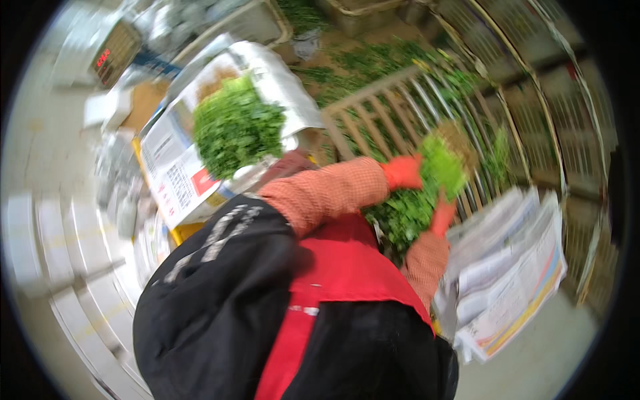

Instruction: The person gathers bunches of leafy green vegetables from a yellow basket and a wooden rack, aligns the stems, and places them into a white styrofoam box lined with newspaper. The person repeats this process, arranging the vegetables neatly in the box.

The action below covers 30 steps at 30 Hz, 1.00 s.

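Observation:
My left hand (404, 172), in a red glove, grips one side of a bunch of leafy green herbs (400, 215) with pale stems and brown roots. The other side of that bunch is in my right hand (443, 215), also gloved in red. The roots point away from me, over a slatted rack (355, 130), and the leaves hang towards my apron. A second bunch of leafy greens (240, 132) lies on paper at the left, near a white wrapped bundle (280, 82). Motion blurs both hands, and most fingers are hidden.
Folded newspapers (505, 280) are stacked at the right. A digital scale display (104, 60) stands at the upper left, above plastic bags (120, 200). White boxes (75, 240) fill the lower left. Plastic crates (545, 100) stand at the right, and loose greens (370, 62) lie behind the rack.

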Each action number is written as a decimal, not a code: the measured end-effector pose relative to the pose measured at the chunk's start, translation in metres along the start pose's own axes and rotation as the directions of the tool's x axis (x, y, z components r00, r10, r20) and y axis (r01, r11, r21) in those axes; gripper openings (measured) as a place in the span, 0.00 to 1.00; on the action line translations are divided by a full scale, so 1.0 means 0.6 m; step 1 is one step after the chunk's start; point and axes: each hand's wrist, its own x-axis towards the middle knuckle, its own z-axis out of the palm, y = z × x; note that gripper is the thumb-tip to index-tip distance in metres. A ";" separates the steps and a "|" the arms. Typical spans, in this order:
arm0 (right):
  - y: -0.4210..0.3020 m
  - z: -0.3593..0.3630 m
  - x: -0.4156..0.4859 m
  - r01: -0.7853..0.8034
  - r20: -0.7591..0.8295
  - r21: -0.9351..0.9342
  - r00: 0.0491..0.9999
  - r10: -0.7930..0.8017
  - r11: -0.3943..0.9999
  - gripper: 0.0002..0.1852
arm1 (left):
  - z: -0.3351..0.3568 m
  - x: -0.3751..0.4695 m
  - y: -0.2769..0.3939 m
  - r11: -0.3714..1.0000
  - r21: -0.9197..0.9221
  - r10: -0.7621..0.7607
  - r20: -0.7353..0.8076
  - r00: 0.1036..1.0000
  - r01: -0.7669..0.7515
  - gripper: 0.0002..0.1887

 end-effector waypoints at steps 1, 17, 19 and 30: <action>0.000 -0.001 0.013 -0.066 0.063 0.064 0.996 0.062 0.996 0.27 | 0.014 0.005 -0.021 0.999 0.000 0.050 -0.076 0.996 -0.050 0.41; -0.352 0.513 -0.242 -0.050 0.841 0.144 0.533 -0.096 0.988 0.28 | -0.281 -0.558 -0.281 0.814 -0.574 -0.452 -0.724 0.522 -0.091 0.45; -0.373 0.613 -0.324 0.000 0.857 0.147 0.499 -0.127 0.989 0.28 | -0.301 -0.642 -0.329 0.827 -0.559 -0.506 -0.788 0.351 -0.063 0.44; -0.230 0.942 -0.467 0.578 0.876 -0.174 0.460 -0.143 0.797 0.43 | -0.265 -0.691 -0.764 0.722 -0.679 -0.666 -0.635 0.391 0.128 0.40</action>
